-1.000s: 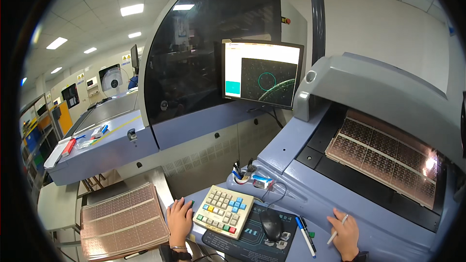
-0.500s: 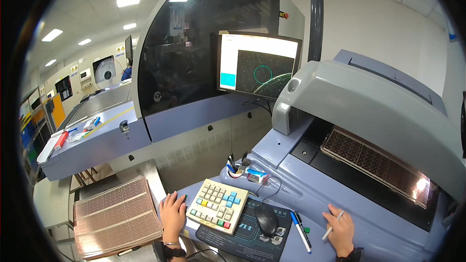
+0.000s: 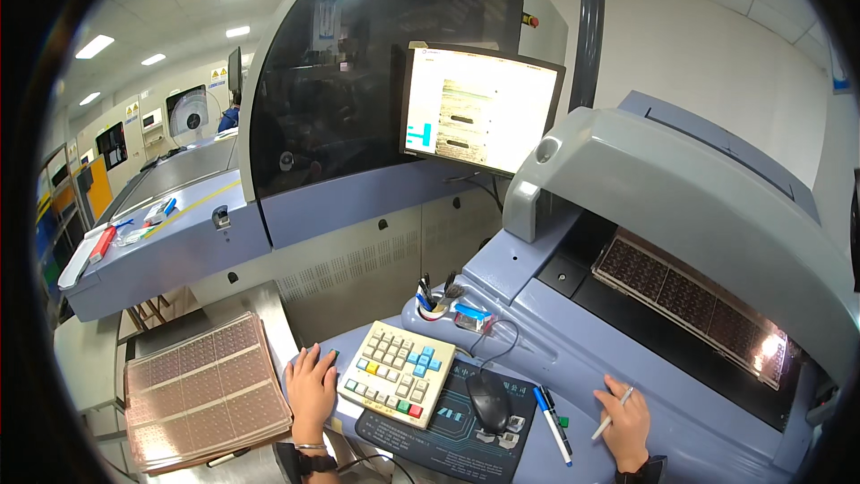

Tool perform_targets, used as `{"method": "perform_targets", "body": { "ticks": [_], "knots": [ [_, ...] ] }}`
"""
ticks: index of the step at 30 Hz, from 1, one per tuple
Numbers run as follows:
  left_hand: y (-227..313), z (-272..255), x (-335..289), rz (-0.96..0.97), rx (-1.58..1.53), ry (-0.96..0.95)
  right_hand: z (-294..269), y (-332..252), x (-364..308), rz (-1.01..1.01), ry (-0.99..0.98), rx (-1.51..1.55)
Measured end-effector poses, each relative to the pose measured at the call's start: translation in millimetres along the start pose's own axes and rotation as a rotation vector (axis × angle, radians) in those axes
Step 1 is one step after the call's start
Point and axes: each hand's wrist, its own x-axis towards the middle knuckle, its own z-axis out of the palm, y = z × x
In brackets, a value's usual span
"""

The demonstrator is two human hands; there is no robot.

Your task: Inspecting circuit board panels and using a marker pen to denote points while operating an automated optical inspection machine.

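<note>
My left hand [image 3: 311,387] lies with its fingers stretched out at the left edge of the cream keypad [image 3: 399,371], holding nothing. A slim white pen [image 3: 603,427] is gripped in my right hand [image 3: 630,428], over the blue-grey console on the right. Left of that hand rest a blue-capped marker [image 3: 554,435] and a dark pen beside it. The black mouse [image 3: 489,400] sits on a dark mouse pad [image 3: 439,459], untouched. Left of my left hand, a stack of copper-coloured circuit panels [image 3: 206,385] lies on a metal surface.
A lit monitor [image 3: 479,108] stands before a dark machine window. On the right, a grey machine hood [image 3: 690,188] arches over another copper-coloured panel [image 3: 685,305] on a black bed. A pen cup [image 3: 431,306] with brushes stands behind the keypad.
The monitor picture has switched from a dark image with a circle to a bright one with dark slots. The head view has shifted slightly. Both hands stay nearly where they were.
</note>
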Motion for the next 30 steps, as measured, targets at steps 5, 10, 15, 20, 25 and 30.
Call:
{"method": "perform_targets", "body": {
  "ticks": [5, 10, 15, 20, 25, 30],
  "knots": [
    [-2.1, 1.1, 0.2, -0.005, 0.006, -0.006, 0.1, -0.4, 0.6, -0.004, -0.004, -0.005],
    [-4.5, 1.9, 1.5, 0.003, 0.058, -0.055, 1.7, -0.4, 1.3, -0.008, 0.023, -0.013],
    [-3.9, 1.4, 0.8, -0.004, 0.077, -0.082, 0.3, -1.0, 0.8, -0.008, 0.022, -0.013],
    [-1.7, 0.3, 0.0, -0.006, 0.058, -0.061, 1.4, 1.0, -0.4, -0.016, 0.032, -0.006],
    [-2.7, 0.7, -0.3, 0.003, 0.057, -0.042, 1.6, -1.3, -0.2, 0.0, 0.016, -0.017],
    [-1.3, 0.4, 1.1, 0.006, 0.05, -0.029, 3.3, -2.0, -5.4, -0.01, -0.009, -0.011]
  ]
}}
